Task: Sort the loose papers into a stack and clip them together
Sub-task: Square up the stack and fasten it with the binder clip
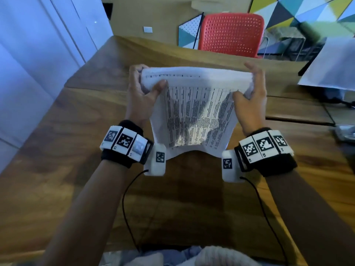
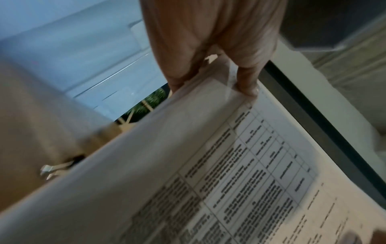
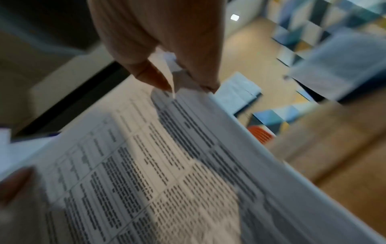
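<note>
A stack of white printed papers [image 1: 194,112] with table text is held up above the wooden table [image 1: 76,150], its lower edge hanging free. My left hand [image 1: 148,81] grips the stack's upper left corner, thumb on the front and fingers curled behind. My right hand [image 1: 246,85] pinches the upper right corner with the thumb in front. In the left wrist view the papers [image 2: 188,165] fill the frame below the left hand [image 2: 208,66], and a binder clip [image 2: 55,169] with silver handles shows past the paper's edge. The right wrist view shows the right hand [image 3: 177,79] pinching the papers [image 3: 167,165].
A red perforated chair [image 1: 230,33] stands behind the table's far edge. At the far right lies a large pale sheet [image 1: 334,66] over dark gear, with a grey object [image 1: 343,133] nearer me. White doors [image 1: 38,54] run along the left.
</note>
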Demonstrator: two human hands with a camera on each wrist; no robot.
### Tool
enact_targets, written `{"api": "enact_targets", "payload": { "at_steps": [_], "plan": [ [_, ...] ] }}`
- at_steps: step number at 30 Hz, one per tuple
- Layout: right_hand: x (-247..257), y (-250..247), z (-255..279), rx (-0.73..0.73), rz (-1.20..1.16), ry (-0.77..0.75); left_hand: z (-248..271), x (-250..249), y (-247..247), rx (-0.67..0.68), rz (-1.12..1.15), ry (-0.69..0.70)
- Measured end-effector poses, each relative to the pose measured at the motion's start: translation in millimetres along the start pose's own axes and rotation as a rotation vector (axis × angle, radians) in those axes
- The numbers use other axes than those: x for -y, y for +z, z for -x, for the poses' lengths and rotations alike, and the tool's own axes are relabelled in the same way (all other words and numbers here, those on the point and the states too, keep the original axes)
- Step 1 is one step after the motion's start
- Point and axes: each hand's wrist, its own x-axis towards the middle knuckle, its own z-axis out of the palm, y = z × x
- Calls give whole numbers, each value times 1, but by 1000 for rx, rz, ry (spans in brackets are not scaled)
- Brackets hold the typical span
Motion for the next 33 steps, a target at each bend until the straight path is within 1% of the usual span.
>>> {"api": "enact_targets", "payload": {
  "at_steps": [1,2,3,4,5,6,7,10,12,13,15,16,18,19,20,22,24,26,28,29,31,33],
  "plan": [
    [-7,-2,1,-8,-112,76,3,4,-1,-16,79,-48],
    [-17,-2,3,-14,-158,152,8,11,-1,-21,152,-113],
    [-27,1,7,-13,-140,236,14,15,1,-7,211,-188],
    [-32,7,12,0,-59,299,20,18,4,19,243,-265],
    [-36,13,16,-7,45,321,24,19,8,47,252,-316],
    [-39,18,18,-43,118,319,27,17,13,61,266,-333],
    [-37,23,17,-93,122,317,25,15,16,53,287,-322],
    [-17,21,7,-227,-13,253,12,-2,15,15,373,-238],
    [-9,11,1,-271,-64,181,2,-6,8,60,393,-154],
    [-8,6,1,-274,-43,178,0,-6,3,78,388,-144],
    [-16,1,1,-253,34,230,-1,-1,-4,93,349,-204],
    [-23,0,2,-213,57,262,1,3,-6,112,336,-260],
    [-35,2,5,-79,78,339,11,10,-2,197,328,-368],
    [-39,6,7,-22,86,375,15,13,4,205,320,-396],
    [-39,10,10,4,83,401,18,16,10,179,303,-402],
    [-35,19,12,-20,32,386,20,17,19,90,272,-369],
    [-25,20,10,-101,-61,332,18,15,20,56,303,-302],
    [-14,15,5,-190,-143,276,10,8,15,88,344,-236],
    [-4,7,4,-233,-207,231,4,0,7,133,377,-207],
    [-2,4,5,-232,-224,218,1,-1,4,129,378,-218],
    [-4,0,12,-203,-239,247,3,-3,1,125,354,-303],
    [-15,-1,22,-173,-227,308,11,6,5,190,337,-367]
  ]
}}
